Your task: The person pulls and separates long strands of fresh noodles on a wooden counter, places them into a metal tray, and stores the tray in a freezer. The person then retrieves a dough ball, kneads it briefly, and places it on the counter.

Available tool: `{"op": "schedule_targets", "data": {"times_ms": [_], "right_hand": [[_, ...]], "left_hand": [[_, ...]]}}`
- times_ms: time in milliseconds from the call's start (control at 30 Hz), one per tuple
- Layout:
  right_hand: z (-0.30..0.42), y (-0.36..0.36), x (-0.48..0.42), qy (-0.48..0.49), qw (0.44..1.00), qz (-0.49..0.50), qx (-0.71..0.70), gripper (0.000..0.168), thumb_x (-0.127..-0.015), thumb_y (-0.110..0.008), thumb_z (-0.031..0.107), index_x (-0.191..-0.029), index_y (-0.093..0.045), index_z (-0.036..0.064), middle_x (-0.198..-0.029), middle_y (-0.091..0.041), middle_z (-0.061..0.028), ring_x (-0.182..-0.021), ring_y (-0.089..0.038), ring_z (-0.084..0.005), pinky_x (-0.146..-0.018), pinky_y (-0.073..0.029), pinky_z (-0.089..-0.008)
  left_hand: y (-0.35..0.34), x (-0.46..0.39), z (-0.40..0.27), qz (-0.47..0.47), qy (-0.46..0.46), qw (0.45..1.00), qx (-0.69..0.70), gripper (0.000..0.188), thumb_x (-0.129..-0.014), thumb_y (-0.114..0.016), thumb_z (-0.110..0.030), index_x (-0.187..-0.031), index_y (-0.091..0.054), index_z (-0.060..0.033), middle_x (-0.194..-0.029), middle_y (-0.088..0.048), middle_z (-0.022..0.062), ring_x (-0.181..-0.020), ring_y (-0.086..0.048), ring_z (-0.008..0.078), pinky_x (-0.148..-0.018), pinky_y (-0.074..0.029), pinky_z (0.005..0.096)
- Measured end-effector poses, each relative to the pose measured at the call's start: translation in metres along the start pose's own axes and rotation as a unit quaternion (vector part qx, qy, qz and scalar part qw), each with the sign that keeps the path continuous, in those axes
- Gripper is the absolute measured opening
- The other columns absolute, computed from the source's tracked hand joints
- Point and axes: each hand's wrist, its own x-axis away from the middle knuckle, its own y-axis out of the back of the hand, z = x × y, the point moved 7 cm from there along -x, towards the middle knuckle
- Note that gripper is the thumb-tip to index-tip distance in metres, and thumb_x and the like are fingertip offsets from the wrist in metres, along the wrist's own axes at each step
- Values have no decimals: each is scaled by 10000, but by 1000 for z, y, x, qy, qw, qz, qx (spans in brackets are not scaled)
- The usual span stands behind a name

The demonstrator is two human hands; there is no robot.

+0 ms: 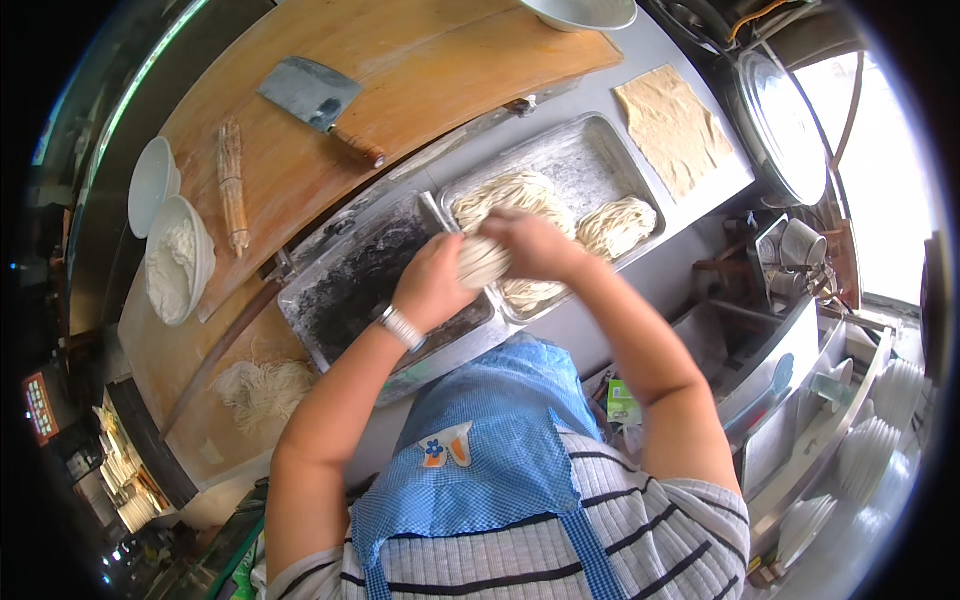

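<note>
A bundle of pale fresh noodles (482,262) is held between my two hands above the seam of two metal trays. My left hand (433,283), with a watch at the wrist, grips its left side. My right hand (534,244), slightly blurred, closes on its right side, and its fingertips are partly hidden. Beneath and behind my hands, the right tray (592,150) holds coiled noodle heaps, a large one (517,193) at the back and a smaller one (616,227) at the right. The left tray (352,277) has a dark, flour-dusted bottom.
A cleaver (313,91) and a floury rolling pin (232,187) lie on the wooden board (435,67). At the left stands a bowl of flour (178,262). Loose thin noodles (262,386) lie lower left. A brown cloth (673,131) lies flat beyond the right tray, near a large metal lid (784,127).
</note>
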Motion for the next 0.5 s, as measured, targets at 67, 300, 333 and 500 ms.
{"op": "schedule_targets", "data": {"times_ms": [67, 300, 333, 500], "right_hand": [[-36, 57, 18, -15, 999, -30, 20, 518, -565, -774, 72, -1052, -600, 96, -1010, -593, -98, -944, -606, -314, -825, -504, -402], [-188, 112, 52, -137, 973, 25, 187, 405, -658, -731, 154, -1045, -612, 163, -1068, -597, -42, -1023, -581, -274, -848, -492, -379], [-207, 103, 57, -145, 964, 27, 219, 420, -659, -734, 146, -1061, -614, 173, -1095, -592, -31, -1059, -567, -258, -870, -481, -371], [-226, 96, 76, -104, 926, -94, 350, 537, -651, -733, 75, -1154, -601, 210, -1263, -538, -20, -1194, -473, -234, -956, -419, -363]], "left_hand": [[-23, -56, -32, 10, -17, 999, 37, 500, -653, -731, -104, -1072, -477, -3, -1006, -589, 224, -963, -582, 383, -833, -489, 434], [-165, -186, -51, 13, 9, 998, 65, 565, -656, -738, -143, -1102, -414, -21, -1033, -557, 236, -1003, -555, 399, -871, -471, 437], [-182, -191, -46, 37, 17, 999, 16, 577, -665, -746, -158, -1115, -410, -26, -1086, -530, 226, -1062, -520, 387, -909, -446, 435], [-216, -187, -27, 51, 14, 993, -105, 645, -701, -755, -209, -1202, -388, -37, -1242, -417, 193, -1219, -387, 350, -1000, -360, 446]]}}
